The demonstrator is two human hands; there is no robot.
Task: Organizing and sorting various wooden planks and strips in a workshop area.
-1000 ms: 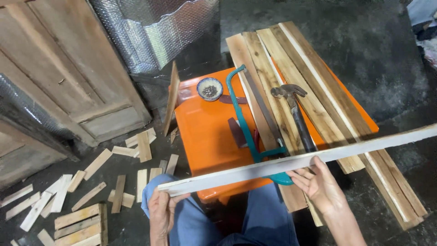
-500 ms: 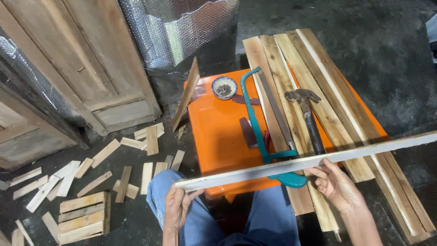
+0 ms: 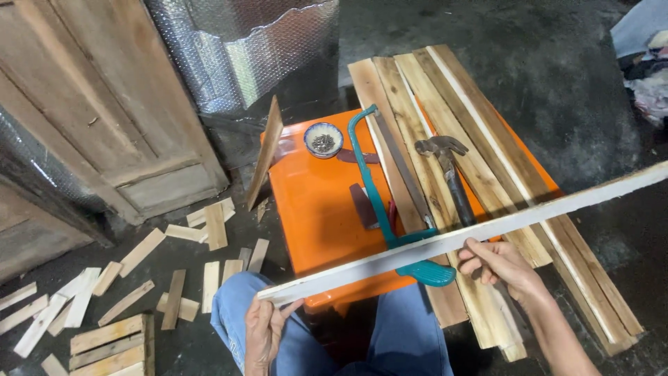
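A long pale wooden slat [image 3: 557, 207] runs across the view from lower left to the right edge, held above an orange table [image 3: 313, 209]. My left hand [image 3: 266, 329] supports its near end from below with fingers spread against it. My right hand [image 3: 497, 263] grips the slat around its middle. Under the slat lie a teal-framed hacksaw [image 3: 379, 202] and a claw hammer [image 3: 449, 174], both resting on several long wooden planks [image 3: 445, 104] laid over the table.
A small bowl of nails [image 3: 323, 139] sits on the table's far side. A thin board [image 3: 266, 152] leans at the table's left edge. Several short wood offcuts [image 3: 174, 278] litter the dark floor at left. A wooden door panel [image 3: 90, 104] and silver bubble foil [image 3: 243, 49] stand behind.
The view has shifted slightly. The slat stays in both hands, and its near end sits a little further right and lower in view than before.
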